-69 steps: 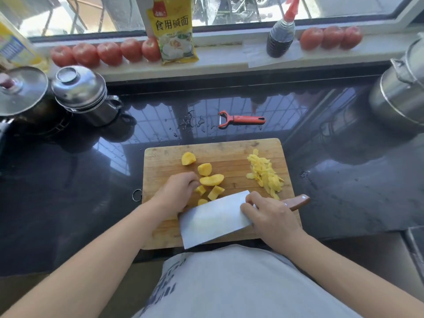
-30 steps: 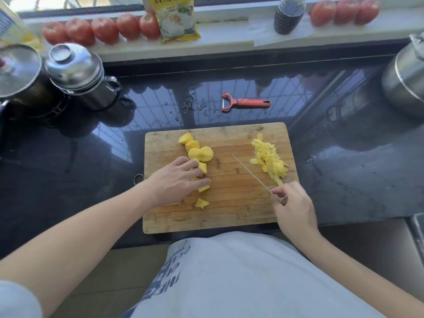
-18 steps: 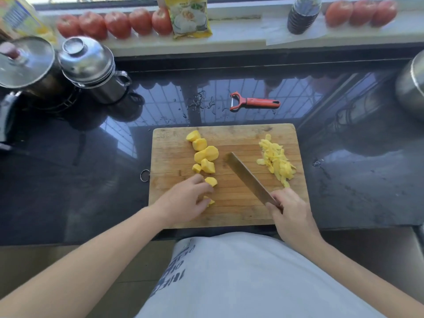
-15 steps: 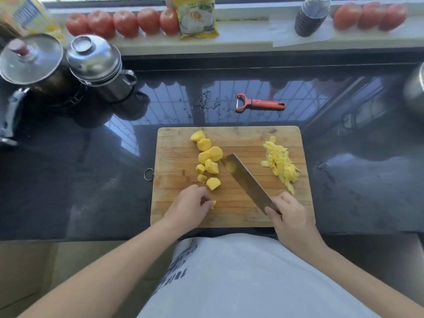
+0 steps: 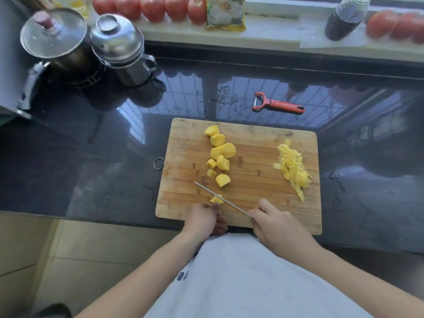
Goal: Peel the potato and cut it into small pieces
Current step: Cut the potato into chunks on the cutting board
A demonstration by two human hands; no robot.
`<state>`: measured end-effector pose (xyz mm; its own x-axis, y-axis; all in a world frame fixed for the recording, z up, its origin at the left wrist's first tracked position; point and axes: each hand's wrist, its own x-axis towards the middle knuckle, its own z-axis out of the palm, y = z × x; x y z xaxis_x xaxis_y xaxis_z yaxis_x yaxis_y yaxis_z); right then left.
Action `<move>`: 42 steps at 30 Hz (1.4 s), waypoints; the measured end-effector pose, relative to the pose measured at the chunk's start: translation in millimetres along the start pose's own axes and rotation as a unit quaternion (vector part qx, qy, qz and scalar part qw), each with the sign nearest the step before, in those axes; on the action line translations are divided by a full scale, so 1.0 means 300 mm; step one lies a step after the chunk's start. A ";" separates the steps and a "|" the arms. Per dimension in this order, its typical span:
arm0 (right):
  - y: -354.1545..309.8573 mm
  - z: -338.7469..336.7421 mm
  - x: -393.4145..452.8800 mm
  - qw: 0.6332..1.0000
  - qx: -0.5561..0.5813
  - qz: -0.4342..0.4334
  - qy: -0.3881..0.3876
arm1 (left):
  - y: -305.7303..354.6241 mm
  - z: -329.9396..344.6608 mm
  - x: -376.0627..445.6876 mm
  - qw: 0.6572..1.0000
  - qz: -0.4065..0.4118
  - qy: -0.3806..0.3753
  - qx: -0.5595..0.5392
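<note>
Both busy: left hand [image 5: 203,220] pinches half-hidden potato piece [image 5: 216,199], right hand [image 5: 278,226] grips edge-on knife [image 5: 220,198].

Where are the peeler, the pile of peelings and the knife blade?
peeler [image 5: 278,104]: head view, on its red handle.
pile of peelings [image 5: 292,167]: head view, middle of the heap.
knife blade [image 5: 229,203]: head view, on its thin spine.
</note>
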<state>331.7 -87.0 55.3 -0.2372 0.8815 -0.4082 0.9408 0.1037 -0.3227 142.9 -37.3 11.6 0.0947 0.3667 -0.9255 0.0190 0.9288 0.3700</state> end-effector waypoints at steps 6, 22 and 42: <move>-0.009 -0.002 0.001 0.999 -0.026 0.016 -0.016 | 0.017 0.011 -0.025 0.998 0.031 0.020 0.051; -0.054 0.029 0.112 0.998 -0.043 0.026 -0.046 | 0.052 0.019 -0.029 0.994 -0.008 0.036 0.106; 0.039 -0.004 0.045 0.977 0.181 0.052 0.095 | 0.016 -0.087 -0.013 0.772 0.312 0.143 0.535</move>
<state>339.9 -73.4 47.1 -0.0627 0.9521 -0.2994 0.8018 -0.1306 -0.5831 116.8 -32.9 14.9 0.1957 0.8641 -0.4637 0.8846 0.0485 0.4638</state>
